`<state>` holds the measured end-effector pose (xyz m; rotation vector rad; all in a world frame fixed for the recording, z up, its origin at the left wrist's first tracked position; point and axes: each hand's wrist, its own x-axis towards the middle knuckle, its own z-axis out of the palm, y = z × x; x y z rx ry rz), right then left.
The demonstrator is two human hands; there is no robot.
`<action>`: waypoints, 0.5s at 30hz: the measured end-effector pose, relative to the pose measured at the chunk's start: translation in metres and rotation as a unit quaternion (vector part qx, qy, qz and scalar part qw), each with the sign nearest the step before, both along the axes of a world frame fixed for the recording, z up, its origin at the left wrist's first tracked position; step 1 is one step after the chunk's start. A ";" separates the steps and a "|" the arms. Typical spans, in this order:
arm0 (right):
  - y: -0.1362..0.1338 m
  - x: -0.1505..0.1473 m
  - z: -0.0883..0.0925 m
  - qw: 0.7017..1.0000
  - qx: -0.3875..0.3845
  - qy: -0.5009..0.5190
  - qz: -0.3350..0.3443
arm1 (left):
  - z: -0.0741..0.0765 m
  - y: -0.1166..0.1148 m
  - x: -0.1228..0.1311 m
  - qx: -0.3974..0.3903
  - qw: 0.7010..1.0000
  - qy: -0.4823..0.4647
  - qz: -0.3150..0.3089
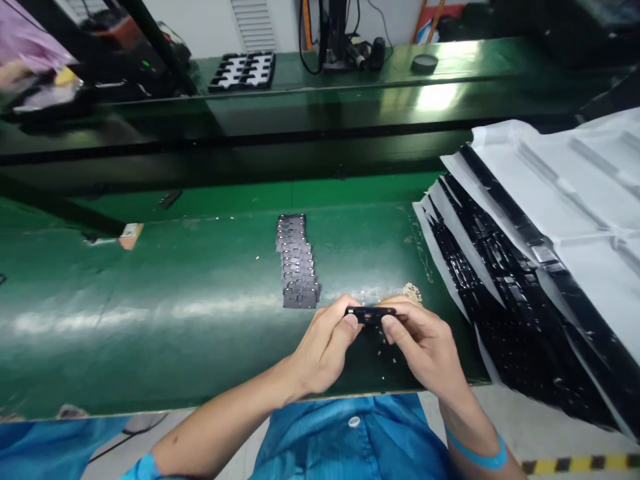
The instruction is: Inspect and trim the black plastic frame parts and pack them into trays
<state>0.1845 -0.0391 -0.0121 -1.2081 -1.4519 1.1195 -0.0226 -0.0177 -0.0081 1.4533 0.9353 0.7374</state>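
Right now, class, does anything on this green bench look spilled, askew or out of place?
Tiny pale pieces are heaped beyond the right hand, but others lie scattered across the green bench, perhaps spilled. The overlapping row of black parts steps sideways instead of running straight.

Black part point(371, 316): one piece, slim, bar-shaped as seen from above, dark finish. Small pale mark near left end, yellowish mark near right end, dull brownish patch around the middle; finer detail too small to resolve. Pose: long side left to right, roughly parallel to near edge of the green surface point(150, 333). Gripped at both ends, left hand point(325, 347) and right hand point(427, 343), thumbs on the near side. Position: over the surface, inward from its near edge.
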 end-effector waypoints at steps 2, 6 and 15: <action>-0.002 -0.004 0.000 1.000 0.021 -0.016 -0.002 | -0.001 0.000 -0.001 -0.001 1.000 -0.009 0.017; -0.005 -0.008 -0.002 0.998 0.049 -0.028 0.014 | -0.007 -0.001 -0.002 0.012 0.999 0.011 0.043; -0.007 -0.010 -0.001 0.997 0.063 -0.038 0.018 | -0.016 0.000 -0.003 0.064 0.997 0.021 0.042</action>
